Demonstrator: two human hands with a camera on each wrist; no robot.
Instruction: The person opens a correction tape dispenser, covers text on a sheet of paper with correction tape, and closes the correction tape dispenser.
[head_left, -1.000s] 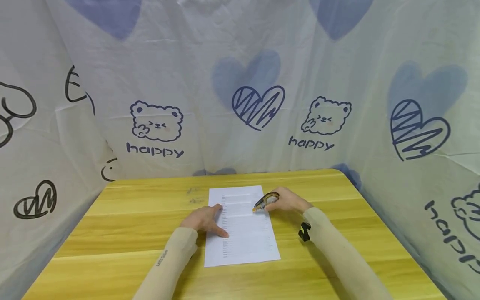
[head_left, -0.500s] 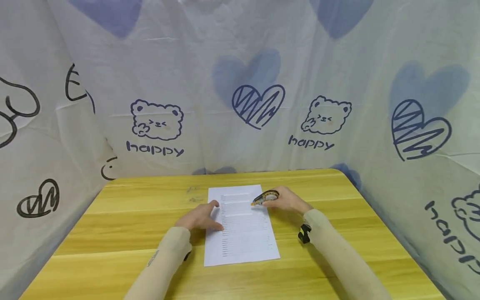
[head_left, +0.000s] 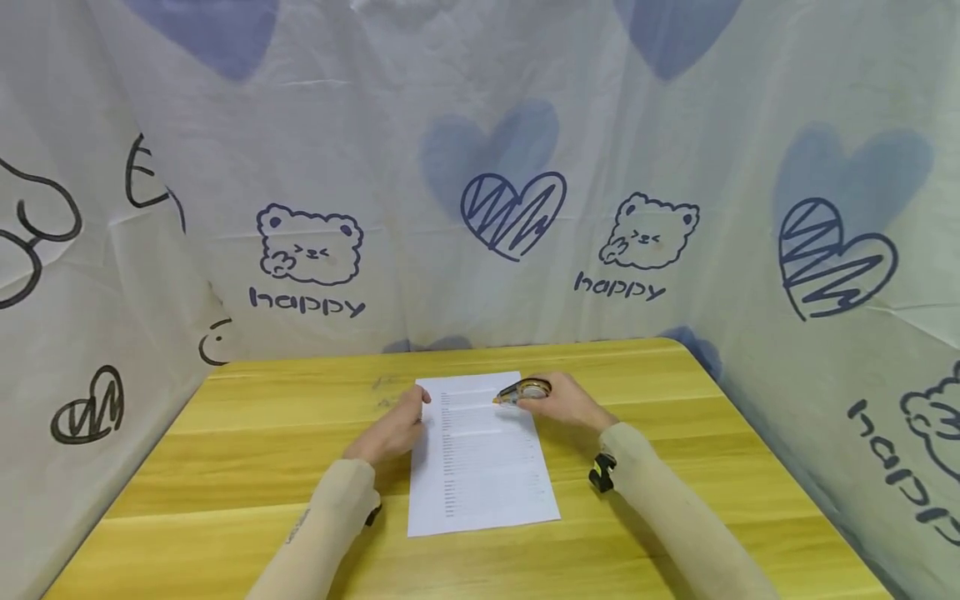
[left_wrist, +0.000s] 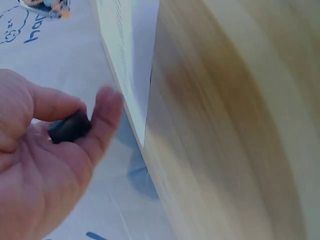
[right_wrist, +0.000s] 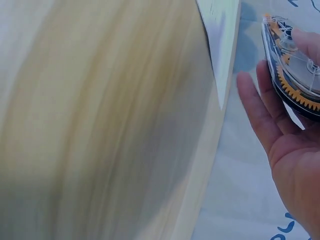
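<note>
A printed sheet of paper lies on the wooden table, lines of small text down its left side. My right hand grips a correction tape dispenser by its body, its orange tip over the upper right of the sheet. Orange gears show through the clear case of this dispenser in the right wrist view. At the sheet's left edge is my left hand, fingers curled. The left wrist view shows a small black piece, like a cap, pinched between its thumb and fingers.
The wooden table extends on both sides of the paper. Faint dark marks show on its surface beyond the left hand. A white cloth with hearts and bears hangs behind and at both sides. Black straps sit at the wrists.
My left hand has drawn its spread fingers off the text and curled them at the sheet's left edge. My right hand has moved the correction tape slightly up and left over the paper.
</note>
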